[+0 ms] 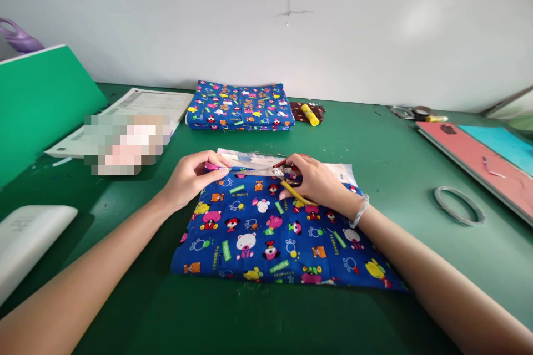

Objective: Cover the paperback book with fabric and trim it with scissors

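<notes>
A blue cloth (266, 233) printed with cartoon animals lies spread on the green table. White patterned material (339, 171) shows beyond its far edge. My right hand (310, 180) is closed on scissors (260, 172) with a yellow and red handle, whose blades point left along the cloth's far edge. At the far left corner of the cloth, my left hand (200, 177) pinches the fabric between thumb and fingers, close to the blade tips. The scissors' exact blade opening is hard to make out.
Behind the cloth sit a folded blue cloth (241, 106) and a yellow glue stick (310, 115). Papers (137, 101) and a white object (35, 238) lie left. On the right are a cord coil (459, 206) and a pink board (478, 163).
</notes>
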Action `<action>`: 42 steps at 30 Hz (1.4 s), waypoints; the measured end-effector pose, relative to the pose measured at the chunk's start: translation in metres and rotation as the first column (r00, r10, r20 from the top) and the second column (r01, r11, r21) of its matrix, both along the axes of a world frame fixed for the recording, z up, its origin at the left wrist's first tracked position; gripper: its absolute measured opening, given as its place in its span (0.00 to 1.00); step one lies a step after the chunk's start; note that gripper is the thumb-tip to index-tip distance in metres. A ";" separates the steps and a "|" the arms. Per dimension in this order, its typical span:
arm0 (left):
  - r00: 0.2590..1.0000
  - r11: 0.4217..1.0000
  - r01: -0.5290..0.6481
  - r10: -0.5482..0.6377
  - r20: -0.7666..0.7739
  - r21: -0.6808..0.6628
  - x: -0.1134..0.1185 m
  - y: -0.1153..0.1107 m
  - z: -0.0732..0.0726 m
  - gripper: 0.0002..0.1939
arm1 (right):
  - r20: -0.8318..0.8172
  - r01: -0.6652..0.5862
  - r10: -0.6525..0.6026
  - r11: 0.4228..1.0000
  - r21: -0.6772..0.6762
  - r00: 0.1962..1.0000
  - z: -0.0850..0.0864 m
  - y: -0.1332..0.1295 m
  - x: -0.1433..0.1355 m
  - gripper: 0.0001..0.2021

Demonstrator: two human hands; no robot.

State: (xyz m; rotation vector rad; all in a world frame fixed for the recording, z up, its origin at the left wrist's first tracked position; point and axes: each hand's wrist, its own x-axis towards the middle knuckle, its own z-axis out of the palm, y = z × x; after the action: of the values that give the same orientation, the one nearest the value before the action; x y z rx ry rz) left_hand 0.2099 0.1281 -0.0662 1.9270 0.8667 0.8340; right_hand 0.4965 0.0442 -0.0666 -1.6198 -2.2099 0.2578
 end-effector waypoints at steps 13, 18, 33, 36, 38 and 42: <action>0.999 1.000 -0.019 0.018 -0.033 -0.020 0.001 -0.003 0.004 0.10 | -0.003 0.032 -0.032 0.999 -0.029 0.999 0.003 -0.003 -0.001 0.26; 0.999 1.000 -0.017 0.016 -0.034 -0.020 0.001 -0.003 0.003 0.10 | -0.009 0.045 -0.046 0.998 -0.035 0.999 0.003 -0.003 -0.001 0.26; 0.998 0.999 -0.033 0.032 -0.046 -0.026 0.001 -0.002 0.003 0.11 | -0.013 0.057 -0.058 0.997 -0.047 0.998 0.004 -0.004 -0.002 0.24; 0.998 0.999 -0.048 0.046 -0.050 -0.024 0.001 -0.001 0.002 0.12 | -0.011 0.067 -0.068 0.996 -0.063 0.998 0.005 -0.004 -0.002 0.25; 0.997 0.998 -0.051 0.050 -0.053 -0.021 0.001 0.000 0.001 0.12 | -0.008 0.071 -0.071 0.995 -0.067 0.997 0.005 -0.004 -0.002 0.25; 0.996 0.998 -0.056 0.055 -0.067 -0.009 0.001 -0.001 0.001 0.12 | 0.000 0.073 -0.073 0.995 -0.063 0.997 0.005 -0.004 -0.002 0.25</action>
State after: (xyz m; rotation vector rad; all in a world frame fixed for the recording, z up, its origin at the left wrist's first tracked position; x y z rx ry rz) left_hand 0.2109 0.1275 -0.0651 1.9386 0.9665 0.7999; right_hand 0.4946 0.0404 -0.0618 -1.7292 -2.1563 0.3117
